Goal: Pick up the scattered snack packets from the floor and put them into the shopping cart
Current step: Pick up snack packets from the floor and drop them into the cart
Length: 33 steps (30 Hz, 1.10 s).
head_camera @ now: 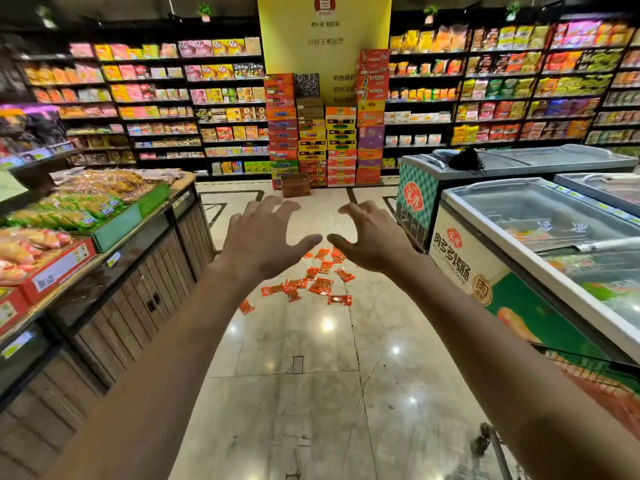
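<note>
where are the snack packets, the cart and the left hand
snack packets (pixel 320 285): head view, on the largest orange packet mid-pile
cart (pixel 498 448): head view, on its frame at lower right
left hand (pixel 263 242): head view, back of the hand

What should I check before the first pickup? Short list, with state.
1. left hand free: ok, fingers spread, holds nothing.
2. right hand free: ok, holds nothing.
3. snack packets in sight: ok, scattered on the floor ahead; some hidden behind the hands.
4. Hands at packets: not ok, both raised well above the floor.
5. shopping cart located: cannot tell, only a red edge shows at lower right.
</note>
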Each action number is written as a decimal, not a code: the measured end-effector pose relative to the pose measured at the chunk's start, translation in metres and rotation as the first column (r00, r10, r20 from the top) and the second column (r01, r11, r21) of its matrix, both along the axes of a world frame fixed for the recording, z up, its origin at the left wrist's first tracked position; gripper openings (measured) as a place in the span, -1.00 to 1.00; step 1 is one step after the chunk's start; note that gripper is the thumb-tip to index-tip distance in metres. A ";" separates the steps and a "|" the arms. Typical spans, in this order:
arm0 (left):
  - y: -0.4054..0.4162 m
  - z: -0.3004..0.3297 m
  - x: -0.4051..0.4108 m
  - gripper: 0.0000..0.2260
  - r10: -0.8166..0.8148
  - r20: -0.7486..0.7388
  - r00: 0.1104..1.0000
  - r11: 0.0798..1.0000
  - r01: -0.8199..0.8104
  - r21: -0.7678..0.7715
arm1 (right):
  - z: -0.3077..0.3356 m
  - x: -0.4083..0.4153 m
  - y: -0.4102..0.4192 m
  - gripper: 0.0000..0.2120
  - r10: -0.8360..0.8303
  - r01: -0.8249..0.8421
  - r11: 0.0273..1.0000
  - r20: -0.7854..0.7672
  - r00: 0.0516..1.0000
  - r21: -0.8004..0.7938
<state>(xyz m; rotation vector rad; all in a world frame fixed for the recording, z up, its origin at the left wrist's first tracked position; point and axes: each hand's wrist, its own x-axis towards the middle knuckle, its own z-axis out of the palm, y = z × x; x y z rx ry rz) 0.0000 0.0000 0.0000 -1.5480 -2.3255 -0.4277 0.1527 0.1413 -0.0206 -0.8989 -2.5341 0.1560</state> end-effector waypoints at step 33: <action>0.566 -0.109 -0.398 -0.27 -0.047 0.121 0.991 0.996 0.057 -0.075 | -0.108 -0.395 0.559 -0.28 -0.040 0.026 0.989 -0.090 0.995 -0.146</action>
